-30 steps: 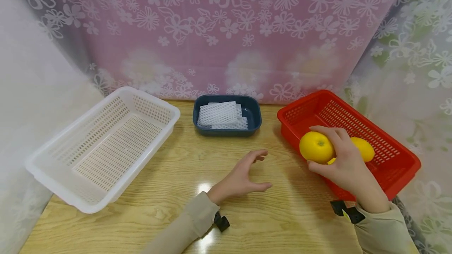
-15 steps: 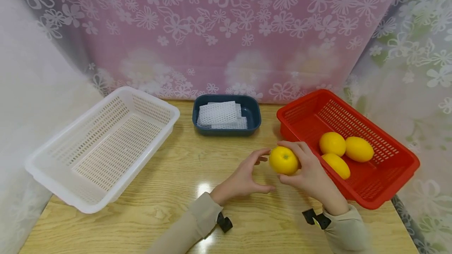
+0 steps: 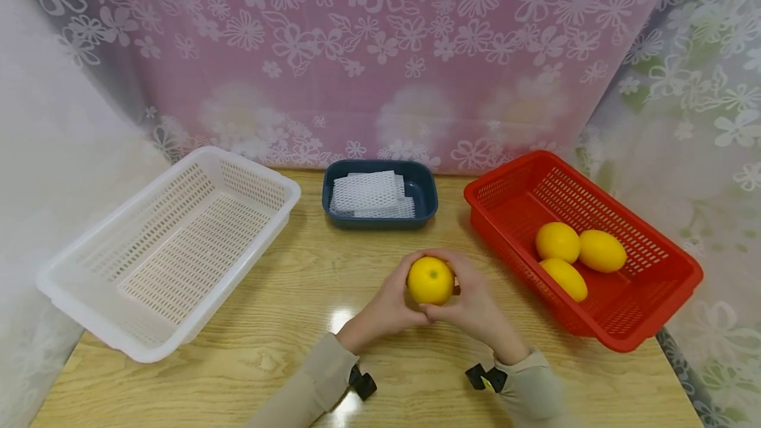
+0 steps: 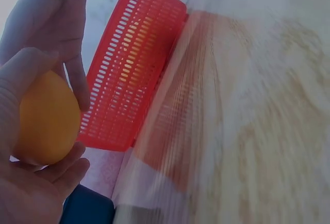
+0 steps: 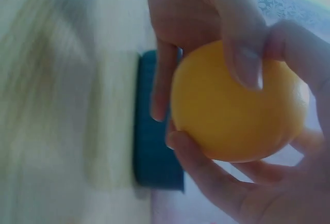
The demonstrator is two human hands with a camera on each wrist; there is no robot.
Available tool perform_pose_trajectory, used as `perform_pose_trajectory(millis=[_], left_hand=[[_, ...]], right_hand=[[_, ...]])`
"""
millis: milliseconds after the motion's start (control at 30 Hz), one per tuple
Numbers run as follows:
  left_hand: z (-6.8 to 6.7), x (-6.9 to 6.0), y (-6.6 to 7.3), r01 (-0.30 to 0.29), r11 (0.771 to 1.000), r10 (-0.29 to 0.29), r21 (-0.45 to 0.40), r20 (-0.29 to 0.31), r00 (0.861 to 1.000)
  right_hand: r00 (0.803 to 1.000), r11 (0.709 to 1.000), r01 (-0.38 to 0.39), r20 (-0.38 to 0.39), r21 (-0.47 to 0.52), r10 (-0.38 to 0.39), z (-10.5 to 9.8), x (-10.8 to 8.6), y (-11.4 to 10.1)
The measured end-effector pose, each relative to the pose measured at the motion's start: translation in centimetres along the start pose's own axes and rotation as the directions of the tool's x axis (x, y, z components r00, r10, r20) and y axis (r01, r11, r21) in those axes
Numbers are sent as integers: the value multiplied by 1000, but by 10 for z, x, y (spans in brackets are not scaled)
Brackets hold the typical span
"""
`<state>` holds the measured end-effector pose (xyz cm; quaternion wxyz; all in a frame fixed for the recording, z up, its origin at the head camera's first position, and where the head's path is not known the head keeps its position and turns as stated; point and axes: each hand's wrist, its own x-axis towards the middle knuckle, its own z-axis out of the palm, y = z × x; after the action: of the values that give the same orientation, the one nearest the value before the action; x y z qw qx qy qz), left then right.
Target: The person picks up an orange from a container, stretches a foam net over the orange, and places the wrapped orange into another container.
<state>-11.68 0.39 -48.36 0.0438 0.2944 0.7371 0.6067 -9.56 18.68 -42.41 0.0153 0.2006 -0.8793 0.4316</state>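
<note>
In the head view a yellow lemon is held between both hands above the table's middle. My left hand curls round its left side, and my right hand grips its right side. In the left wrist view, the left thumb lies on the lemon with fingers beneath it. From the right wrist, both thumbs press on the upper part of the lemon, and right fingers support it from below. Three more lemons lie in the red basket at the right.
A white slotted basket stands on the left of the wooden table. At the back centre sits a dark blue tray holding white foam net sleeves. A pink floral curtain hangs behind.
My right hand has lifted the lemon out of the red basket and carried it left to the table's middle. My left hand, earlier with nothing in it, now holds the lemon too.
</note>
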Motion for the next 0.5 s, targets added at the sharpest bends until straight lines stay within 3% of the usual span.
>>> perform_pose_trajectory(millis=[100, 333, 500], left_hand=[[-3, -2, -2, 8, 1000, -9, -14, -44, 999], [-7, -6, -5, 2, 1000, 1, 17, -168, 986], [-10, -8, -7, -26, 1000, 28, 14, -236, 971]], right_hand=[[999, 997, -30, -20, 74, 31, 10, 2, 1], [995, 977, -82, -40, 196, 92, 19, 8, -30], [995, 955, -59, -58, 290, 79, 39, 12, -5]])
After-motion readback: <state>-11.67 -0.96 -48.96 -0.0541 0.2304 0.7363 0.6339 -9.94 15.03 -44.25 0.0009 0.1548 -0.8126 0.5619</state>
